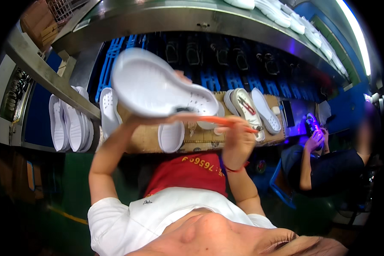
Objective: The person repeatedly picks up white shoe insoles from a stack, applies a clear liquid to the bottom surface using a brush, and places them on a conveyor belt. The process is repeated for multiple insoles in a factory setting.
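Observation:
My left hand (130, 120) holds up a white perforated clog shoe (158, 87), sole side toward me, in the upper middle of the view. Most of that hand is hidden behind the shoe. My right hand (239, 138) grips an orange-handled tool (217, 121) whose tip lies against the shoe's lower edge. A red cord circles my right wrist. Below the hands are my red apron (187, 173) and white shirt.
A cardboard-covered bench (147, 143) carries several white shoes and soles (264, 112), one holding a red-handled tool (246, 106). More white soles (70, 123) lean at the left. Blue racks (226, 79) run behind, under a metal shelf (166, 17). Another person (328, 164) sits at right with a phone.

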Demonstrator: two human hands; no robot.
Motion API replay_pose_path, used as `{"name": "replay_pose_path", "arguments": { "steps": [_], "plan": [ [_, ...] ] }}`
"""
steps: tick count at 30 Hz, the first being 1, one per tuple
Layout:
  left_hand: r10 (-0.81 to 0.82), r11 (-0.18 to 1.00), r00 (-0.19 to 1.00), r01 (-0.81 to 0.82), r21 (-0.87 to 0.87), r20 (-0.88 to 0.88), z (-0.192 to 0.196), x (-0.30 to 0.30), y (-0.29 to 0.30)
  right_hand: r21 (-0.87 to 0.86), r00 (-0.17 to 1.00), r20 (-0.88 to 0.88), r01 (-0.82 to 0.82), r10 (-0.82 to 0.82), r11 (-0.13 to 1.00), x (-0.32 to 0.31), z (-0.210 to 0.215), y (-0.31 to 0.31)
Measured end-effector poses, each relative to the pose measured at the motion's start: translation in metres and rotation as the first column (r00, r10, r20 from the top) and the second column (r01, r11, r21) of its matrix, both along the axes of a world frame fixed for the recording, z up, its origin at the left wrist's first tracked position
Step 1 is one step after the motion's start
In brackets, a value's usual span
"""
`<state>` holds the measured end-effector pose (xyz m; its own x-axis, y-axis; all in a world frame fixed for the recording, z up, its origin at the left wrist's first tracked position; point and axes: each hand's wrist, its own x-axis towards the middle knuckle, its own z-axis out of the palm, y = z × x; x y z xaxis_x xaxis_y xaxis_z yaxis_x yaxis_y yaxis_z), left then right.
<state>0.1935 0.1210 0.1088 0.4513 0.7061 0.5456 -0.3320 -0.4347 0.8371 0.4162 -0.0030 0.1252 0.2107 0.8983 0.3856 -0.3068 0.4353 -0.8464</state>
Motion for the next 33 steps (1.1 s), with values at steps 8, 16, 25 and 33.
{"name": "replay_pose_path", "arguments": {
  "steps": [8, 16, 25, 33],
  "plan": [
    [-0.219, 0.914, 0.856, 0.348, -0.209, 0.468, 0.205, -0.011, 0.244, 0.001, 0.958, -0.191, 0.219, -0.215, 0.976, 0.052, 0.001, -0.019],
    [0.534, 0.686, 0.843, -0.477, 0.55, 0.065, 0.102, 0.018, 0.1, -0.224, 0.976, -0.045, 0.198, -0.213, 0.954, 0.062, -0.04, -0.021],
    [0.954, 0.299, 0.238, -0.708, 0.639, -0.183, -0.109, -0.158, -0.111, -0.293, 0.998, -0.014, 0.06, -0.067, 0.954, 0.049, -0.072, -0.011],
    [0.913, -0.394, -0.285, -0.802, -0.45, -0.291, -0.192, -0.28, -0.174, -0.337, 0.999, 0.0, -0.043, 0.046, 0.941, 0.022, -0.073, -0.006]
  ]
}}
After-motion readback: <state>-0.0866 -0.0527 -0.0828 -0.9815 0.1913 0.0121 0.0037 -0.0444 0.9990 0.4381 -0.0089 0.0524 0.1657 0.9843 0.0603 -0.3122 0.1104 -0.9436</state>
